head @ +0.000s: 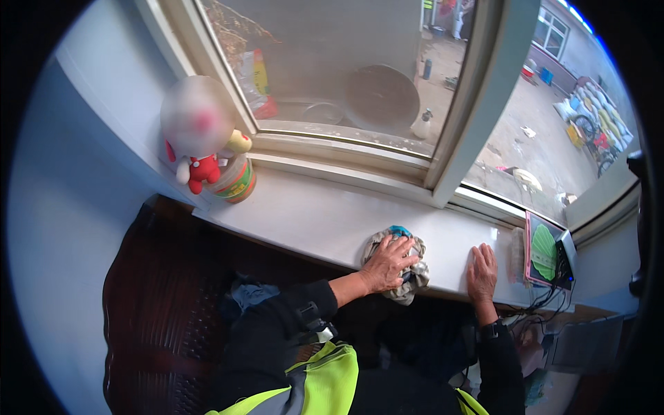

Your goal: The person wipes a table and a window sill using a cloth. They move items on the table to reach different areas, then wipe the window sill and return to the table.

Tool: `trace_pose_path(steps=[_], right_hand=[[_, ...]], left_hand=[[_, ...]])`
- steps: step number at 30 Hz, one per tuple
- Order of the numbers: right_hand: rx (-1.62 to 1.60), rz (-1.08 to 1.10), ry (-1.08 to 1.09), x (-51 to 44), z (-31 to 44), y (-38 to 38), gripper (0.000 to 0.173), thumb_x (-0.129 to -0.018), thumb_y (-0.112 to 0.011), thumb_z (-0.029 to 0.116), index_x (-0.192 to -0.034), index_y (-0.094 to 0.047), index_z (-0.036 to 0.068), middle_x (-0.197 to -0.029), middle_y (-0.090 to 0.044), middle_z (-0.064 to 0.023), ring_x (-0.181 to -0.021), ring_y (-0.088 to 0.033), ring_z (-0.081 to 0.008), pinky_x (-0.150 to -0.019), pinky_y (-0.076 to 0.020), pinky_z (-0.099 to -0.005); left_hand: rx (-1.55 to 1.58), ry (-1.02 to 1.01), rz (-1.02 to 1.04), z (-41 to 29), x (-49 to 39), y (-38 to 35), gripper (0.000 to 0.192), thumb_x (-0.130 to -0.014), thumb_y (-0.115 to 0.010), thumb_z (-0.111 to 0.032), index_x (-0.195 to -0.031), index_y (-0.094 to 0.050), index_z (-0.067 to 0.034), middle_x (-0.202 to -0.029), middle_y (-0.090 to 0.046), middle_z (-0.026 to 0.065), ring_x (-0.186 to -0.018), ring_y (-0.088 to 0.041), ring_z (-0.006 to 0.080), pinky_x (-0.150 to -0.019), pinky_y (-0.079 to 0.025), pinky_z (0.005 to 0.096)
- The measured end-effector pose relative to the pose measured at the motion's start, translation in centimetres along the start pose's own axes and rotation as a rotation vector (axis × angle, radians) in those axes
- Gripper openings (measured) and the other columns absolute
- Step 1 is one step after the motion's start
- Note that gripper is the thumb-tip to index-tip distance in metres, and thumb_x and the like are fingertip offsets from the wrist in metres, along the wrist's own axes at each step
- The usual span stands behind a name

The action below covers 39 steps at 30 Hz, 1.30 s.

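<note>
My left hand (pixel 389 264) rests on a bunched, patterned cloth (pixel 412 290) with a blue patch, its fingers spread over the folds. The cloth lies on the white window sill (pixel 311 207) and hangs a little over its front edge. Further right, my right hand (pixel 482 272) lies flat on the sill near the front edge, its fingers extended close together, with nothing seen in it. The palm sides of both hands are hidden.
A stuffed toy (pixel 204 168) leans on a plastic tub (pixel 238 181) at the sill's left end. At the right end stand a pink-edged item with a green shell shape (pixel 543 251) and a device with black cables (pixel 544 306). A framed window (pixel 342 163) borders the back.
</note>
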State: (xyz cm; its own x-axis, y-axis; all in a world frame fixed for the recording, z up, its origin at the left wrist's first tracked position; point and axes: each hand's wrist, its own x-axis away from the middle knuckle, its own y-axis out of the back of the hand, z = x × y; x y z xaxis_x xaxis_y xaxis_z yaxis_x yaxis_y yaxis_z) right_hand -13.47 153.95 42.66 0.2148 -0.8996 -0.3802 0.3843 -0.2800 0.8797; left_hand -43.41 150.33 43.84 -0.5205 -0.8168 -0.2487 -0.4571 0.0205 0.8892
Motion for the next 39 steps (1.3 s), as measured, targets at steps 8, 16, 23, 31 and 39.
trace_pose_path(steps=[8, 16, 23, 31, 39], right_hand=[[0.004, 0.011, -0.007, 0.2, 0.0, -0.1, 0.043, -0.082, -0.053, 0.008, -0.126, -0.054, 0.008, -0.138, -0.042, -0.0179, -0.132, -0.035, -0.0339, -0.11, -0.027, -0.0431], [-0.041, -0.001, 0.001, 0.0, -0.1, -0.1, 0.045, -0.08, -0.055, 0.005, -0.125, -0.054, 0.007, -0.138, -0.043, -0.0179, -0.131, -0.036, -0.0347, -0.109, -0.0276, -0.043], [-0.031, -0.011, 0.024, 0.0, -0.1, -0.1, 0.046, -0.078, -0.058, 0.007, -0.124, -0.055, 0.007, -0.137, -0.044, -0.0186, -0.13, -0.036, -0.0348, -0.109, -0.0278, -0.043], [-0.003, -0.042, 0.009, -0.2, 0.6, 0.1, 0.045, -0.078, -0.059, 0.007, -0.122, -0.055, 0.007, -0.134, -0.046, -0.0189, -0.129, -0.038, -0.0356, -0.108, -0.0302, -0.0438], [-0.004, -0.081, 0.036, -0.2, 0.2, -0.2, 0.047, -0.075, -0.06, 0.007, -0.121, -0.054, 0.005, -0.131, -0.046, -0.0224, -0.126, -0.038, -0.0379, -0.107, -0.0309, -0.0446]], left_hand=[[-0.073, 0.26, -0.179, 6.5, 8.4, 4.5, 0.058, -0.059, -0.064, -0.002, -0.116, -0.058, -0.011, -0.137, -0.042, 0.0172, -0.129, -0.038, 0.0331, -0.106, -0.023, 0.0576], [-0.255, 0.646, -0.38, 17.0, 15.4, 10.0, 0.052, -0.061, -0.058, -0.003, -0.113, -0.06, -0.009, -0.129, -0.049, 0.0146, -0.125, -0.042, 0.0303, -0.102, -0.028, 0.0475], [-0.232, 0.91, -0.433, 20.1, 16.6, 10.4, 0.053, -0.068, -0.053, -0.014, -0.121, -0.054, -0.016, -0.139, -0.042, 0.0097, -0.133, -0.032, 0.0281, -0.102, -0.02, 0.0624], [-0.312, 0.53, -0.354, 13.1, 11.6, 6.3, 0.061, -0.06, -0.061, -0.01, -0.12, -0.055, -0.012, -0.135, -0.044, 0.0174, -0.129, -0.036, 0.0356, -0.105, -0.023, 0.055], [-0.188, 0.316, -0.169, 2.6, 2.4, 1.1, 0.061, -0.059, -0.065, -0.015, -0.119, -0.054, -0.01, -0.137, -0.039, 0.0201, -0.13, -0.032, 0.0373, -0.106, -0.021, 0.0569]])
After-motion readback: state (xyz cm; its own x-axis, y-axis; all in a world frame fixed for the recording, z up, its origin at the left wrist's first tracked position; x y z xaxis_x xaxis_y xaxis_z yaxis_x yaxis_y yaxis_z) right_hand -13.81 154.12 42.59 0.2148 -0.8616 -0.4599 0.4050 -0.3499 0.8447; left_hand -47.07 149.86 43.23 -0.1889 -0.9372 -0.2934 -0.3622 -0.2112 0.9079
